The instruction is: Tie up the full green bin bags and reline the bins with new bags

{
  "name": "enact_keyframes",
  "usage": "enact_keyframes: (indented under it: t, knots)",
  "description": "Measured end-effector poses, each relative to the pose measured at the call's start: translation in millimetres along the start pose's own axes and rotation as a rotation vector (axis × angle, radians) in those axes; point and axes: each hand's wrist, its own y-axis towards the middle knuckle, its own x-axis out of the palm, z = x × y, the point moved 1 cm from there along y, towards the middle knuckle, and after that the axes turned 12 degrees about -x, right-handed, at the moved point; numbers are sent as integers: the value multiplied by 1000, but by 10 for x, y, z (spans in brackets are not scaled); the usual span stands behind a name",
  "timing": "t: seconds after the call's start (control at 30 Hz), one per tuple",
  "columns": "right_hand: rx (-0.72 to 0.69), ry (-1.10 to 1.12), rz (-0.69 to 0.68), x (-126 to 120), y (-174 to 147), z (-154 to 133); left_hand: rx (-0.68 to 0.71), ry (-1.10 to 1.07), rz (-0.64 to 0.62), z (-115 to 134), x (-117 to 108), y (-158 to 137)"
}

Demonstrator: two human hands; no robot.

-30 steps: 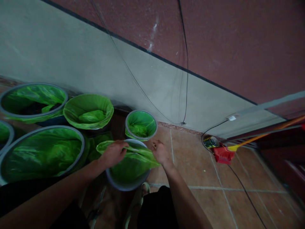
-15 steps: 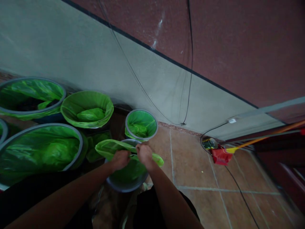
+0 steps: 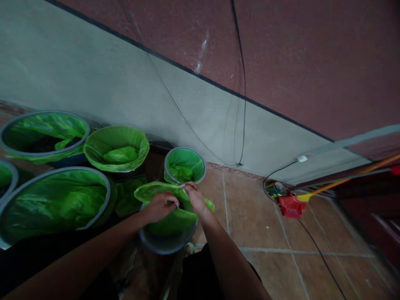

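A green plastic bag point(image 3: 178, 221) is stretched between my two hands, its mouth partly spread over a round trash bin point(image 3: 165, 246). My left hand point(image 3: 161, 206) grips one edge of the bag with curled fingers. Across the opening, my right hand point(image 3: 194, 196) pinches the far edge. Part of the bag hangs down inside the bin, and its right tip sticks out past my right wrist. Just behind stands a small lined bin point(image 3: 166, 164) with a grey rim.
More bins with green liners stand at left: a large one point(image 3: 108, 187) in front, another point(image 3: 89, 132) behind, and one with its liner folded over the rim point(image 3: 146, 155). A red dustpan point(image 3: 292, 206), a yellow-orange handle point(image 3: 331, 183) and a black cable point(image 3: 321, 258) lie to the right.
My hands have moved slightly apart, and the bag's mouth between them is wider. The right hand has shifted up a little. The view has tilted slightly.
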Motion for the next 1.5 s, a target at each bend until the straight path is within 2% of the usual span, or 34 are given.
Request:
enact_keyframes:
  t: [0.1, 0.23, 0.3, 0.4, 0.5, 0.6, 0.7, 0.8, 0.87, 0.97, 1.03, 1.1, 1.2, 1.27, 1.37, 1.43, 1.5]
  knots:
    - [-42, 64, 44, -56, 7, -208, 35, -207, -4, 224, -118, -62]
    - [-210, 178, 81, -229, -83, -735, 59, -586, -2, 622, -419, -264]
    - [-297, 247, 99, -332, -138, -987, 43, -752, -69, 780, -607, -384]
    - [-241, 370, 130, -417, -150, -1148, -34, -1033, 5, 846, -845, -447]
    - [-129, 410, 179, -367, -111, -1096, -100, -1165, 110, 778, -917, -351]
    - [-97, 372, 88, -198, -134, -1036, -113, -1106, 95, 742, -857, -241]
    - [-83, 315, -138, 37, -251, -994, -92, -1042, 83, 766, -786, -203]
    - [-81, 209, -381, 259, -373, -885, -89, -1109, 74, 796, -757, -196]
    - [-53, 130, -459, 341, -404, -792, -101, -1148, 55, 789, -752, -183]
    - [8, 118, -404, 309, -354, -743, -138, -1167, 103, 704, -730, -147]
    - [62, 235, -317, 216, -291, -794, -189, -1104, 134, 613, -666, -123]
    - [117, 396, -256, 121, -241, -875, -197, -959, 84, 536, -550, -111]
    - [128, 586, -211, 42, -201, -973, -72, -715, -41, 491, -348, -120]
    - [104, 612, -185, 15, -179, -993, -29, -600, -45, 484, -265, -129]
    - [-9, 452, -85, -90, -126, -978, -143, -546, 88, 445, -271, -118]
    - [-121, 238, -26, -222, -95, -953, -241, -605, 188, 402, -325, -101]
    - [-183, -8, -44, -362, -94, -913, -303, -695, 240, 369, -377, -89]
